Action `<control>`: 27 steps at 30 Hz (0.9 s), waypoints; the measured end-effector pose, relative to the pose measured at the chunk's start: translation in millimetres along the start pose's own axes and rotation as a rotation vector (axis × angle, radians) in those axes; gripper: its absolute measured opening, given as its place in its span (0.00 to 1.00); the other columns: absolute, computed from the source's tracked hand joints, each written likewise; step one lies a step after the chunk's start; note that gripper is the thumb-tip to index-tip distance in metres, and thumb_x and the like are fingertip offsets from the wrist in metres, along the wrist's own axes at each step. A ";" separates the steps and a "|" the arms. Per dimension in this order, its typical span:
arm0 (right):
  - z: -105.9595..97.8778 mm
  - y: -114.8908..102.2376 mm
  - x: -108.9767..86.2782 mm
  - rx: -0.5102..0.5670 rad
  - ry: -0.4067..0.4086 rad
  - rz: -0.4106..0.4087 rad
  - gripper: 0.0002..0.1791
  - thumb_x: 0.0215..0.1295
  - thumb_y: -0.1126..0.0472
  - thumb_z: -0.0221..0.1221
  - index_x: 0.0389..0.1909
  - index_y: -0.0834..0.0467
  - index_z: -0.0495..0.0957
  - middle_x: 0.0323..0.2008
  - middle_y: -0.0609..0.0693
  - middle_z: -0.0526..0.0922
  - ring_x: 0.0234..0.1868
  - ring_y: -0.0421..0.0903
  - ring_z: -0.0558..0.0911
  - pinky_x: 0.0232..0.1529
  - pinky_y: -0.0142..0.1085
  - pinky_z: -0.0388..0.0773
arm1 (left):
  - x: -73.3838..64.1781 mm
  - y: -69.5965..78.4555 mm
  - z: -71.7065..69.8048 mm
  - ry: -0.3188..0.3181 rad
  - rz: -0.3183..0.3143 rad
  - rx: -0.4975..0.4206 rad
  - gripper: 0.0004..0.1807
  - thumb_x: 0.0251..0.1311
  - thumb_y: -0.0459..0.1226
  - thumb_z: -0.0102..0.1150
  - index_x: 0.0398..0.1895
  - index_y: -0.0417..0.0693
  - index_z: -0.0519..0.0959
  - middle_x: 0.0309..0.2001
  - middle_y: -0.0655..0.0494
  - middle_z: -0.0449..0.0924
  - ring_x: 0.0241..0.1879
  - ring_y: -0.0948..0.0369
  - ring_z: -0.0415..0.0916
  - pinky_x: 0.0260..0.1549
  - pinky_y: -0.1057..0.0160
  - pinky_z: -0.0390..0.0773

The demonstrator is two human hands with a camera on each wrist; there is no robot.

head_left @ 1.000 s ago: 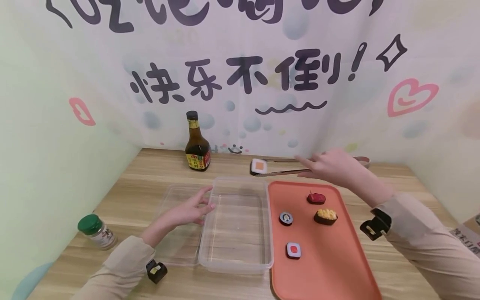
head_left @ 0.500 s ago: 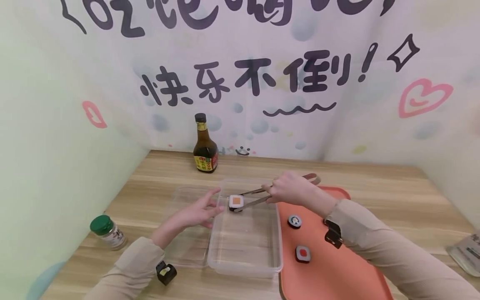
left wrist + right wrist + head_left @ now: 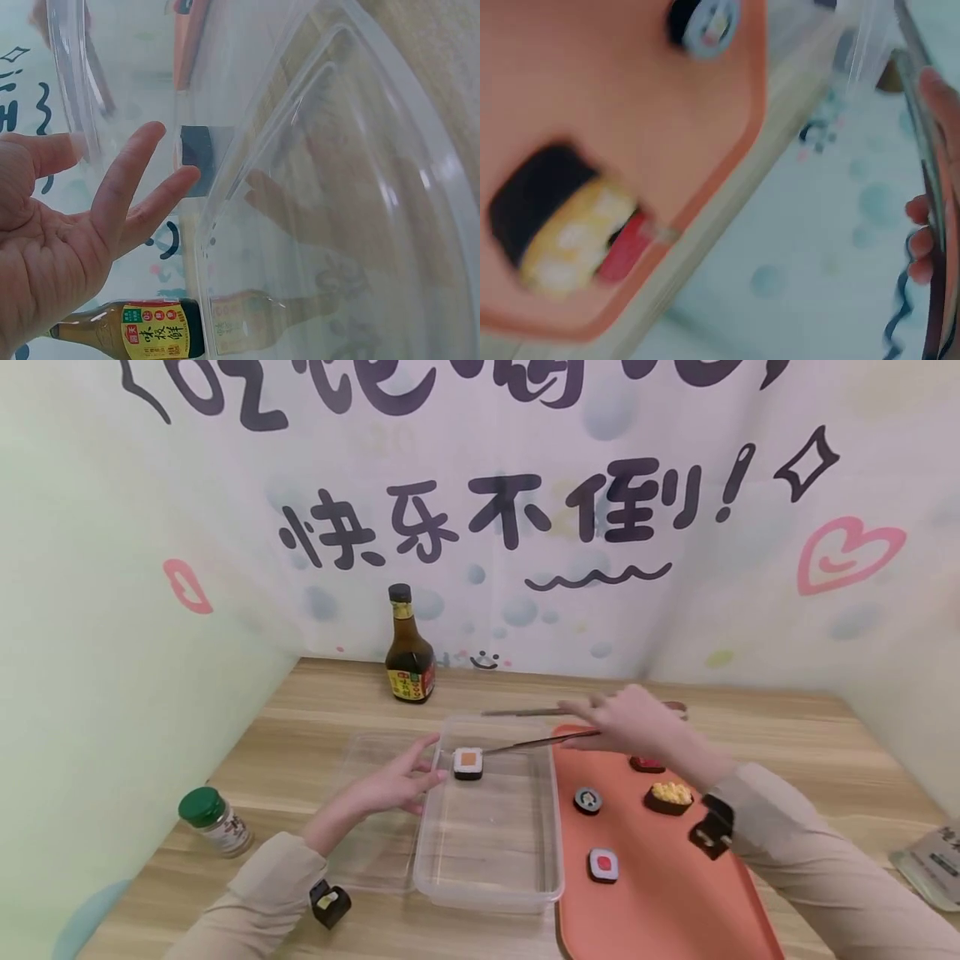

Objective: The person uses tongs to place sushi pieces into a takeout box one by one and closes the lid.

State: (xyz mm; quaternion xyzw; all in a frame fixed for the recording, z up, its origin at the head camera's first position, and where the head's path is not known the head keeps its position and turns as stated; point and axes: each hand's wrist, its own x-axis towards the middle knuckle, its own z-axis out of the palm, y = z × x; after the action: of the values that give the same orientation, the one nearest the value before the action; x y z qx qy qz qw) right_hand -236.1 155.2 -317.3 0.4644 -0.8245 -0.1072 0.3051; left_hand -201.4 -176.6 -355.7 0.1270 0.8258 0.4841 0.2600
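A clear plastic container (image 3: pixel 489 893) stands in the middle of the table. Inside, near its far left corner, lies a square sushi roll (image 3: pixel 468 763) with an orange centre. My left hand (image 3: pixel 390 787) is at the container's left wall, fingers spread; in the left wrist view the thumb (image 3: pixel 56 154) touches the rim. My right hand (image 3: pixel 637 720) grips metal tongs (image 3: pixel 536 743) over the container's far right part. The tong arms are spread wide, with nothing between them. In the right wrist view only some fingers (image 3: pixel 921 240) show beside the tongs.
An orange tray (image 3: pixel 660 893) with several sushi pieces adjoins the container on the right. A clear lid (image 3: pixel 367 860) lies to its left. Behind stands a soy sauce bottle (image 3: pixel 410 664), and a green-capped jar (image 3: pixel 213 822) stands at the left. A pack (image 3: pixel 933 864) sits far right.
The tongs carried the square sushi roll from behind the tray into the container and let it go. Their arms have spread, and my right hand has drawn back rightward. My left hand stays put.
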 end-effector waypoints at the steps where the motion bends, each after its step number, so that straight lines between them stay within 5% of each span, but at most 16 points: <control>1: -1.4 8.1 -10.8 0.012 0.043 0.002 0.32 0.62 0.32 0.40 0.45 0.53 0.77 0.15 0.47 0.76 0.08 0.38 0.57 0.10 0.25 0.43 | 0.2 0.3 0.3 0.005 -0.004 -0.002 0.37 0.66 0.41 0.46 0.71 0.45 0.40 0.62 0.26 0.55 0.49 0.41 0.73 0.36 0.58 0.83; 3: -5.1 23.2 -35.7 0.010 0.076 0.026 0.37 0.63 0.30 0.32 0.46 0.53 0.78 0.18 0.47 0.79 0.08 0.37 0.55 0.11 0.25 0.41 | 1.0 0.1 0.8 0.009 -0.007 0.000 0.37 0.66 0.41 0.46 0.71 0.45 0.40 0.62 0.26 0.55 0.48 0.42 0.74 0.36 0.58 0.83; 7: -10.4 48.0 -95.2 0.010 0.097 0.062 0.36 0.64 0.31 0.33 0.45 0.54 0.77 0.25 0.49 0.83 0.08 0.38 0.55 0.09 0.27 0.47 | 1.6 0.2 1.4 0.017 -0.014 -0.004 0.37 0.66 0.41 0.46 0.71 0.46 0.40 0.63 0.26 0.54 0.48 0.42 0.74 0.36 0.59 0.83; 14: -20.6 61.0 -179.6 0.010 -0.050 0.137 0.33 0.61 0.30 0.36 0.42 0.54 0.73 0.21 0.50 0.78 0.10 0.44 0.66 0.08 0.33 0.58 | -0.2 0.2 -1.2 0.001 -0.018 0.004 0.37 0.66 0.41 0.46 0.71 0.45 0.39 0.63 0.23 0.51 0.48 0.41 0.74 0.36 0.59 0.83; 21: -13.7 59.0 -196.7 -0.075 -0.035 0.049 0.31 0.68 0.36 0.26 0.40 0.54 0.70 0.17 0.46 0.71 0.10 0.42 0.59 0.08 0.30 0.47 | -0.4 -0.4 -3.4 0.004 -0.040 0.003 0.38 0.66 0.42 0.46 0.71 0.46 0.39 0.64 0.24 0.52 0.51 0.40 0.72 0.37 0.58 0.83; 27: -13.5 61.7 -189.5 -0.045 -0.090 0.112 0.33 0.63 0.31 0.27 0.32 0.52 0.69 0.12 0.41 0.62 0.10 0.37 0.53 0.08 0.29 0.49 | 4.2 -0.3 -0.4 -0.011 -0.018 -0.011 0.37 0.67 0.42 0.45 0.71 0.45 0.38 0.63 0.23 0.52 0.55 0.37 0.68 0.38 0.56 0.83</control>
State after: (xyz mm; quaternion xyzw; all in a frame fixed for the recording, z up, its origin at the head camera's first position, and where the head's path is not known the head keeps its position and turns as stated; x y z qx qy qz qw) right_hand -198.7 347.8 -354.7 0.4054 -0.8594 -0.1293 0.2836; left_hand -205.0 -175.0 -357.0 0.1209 0.8228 0.4854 0.2697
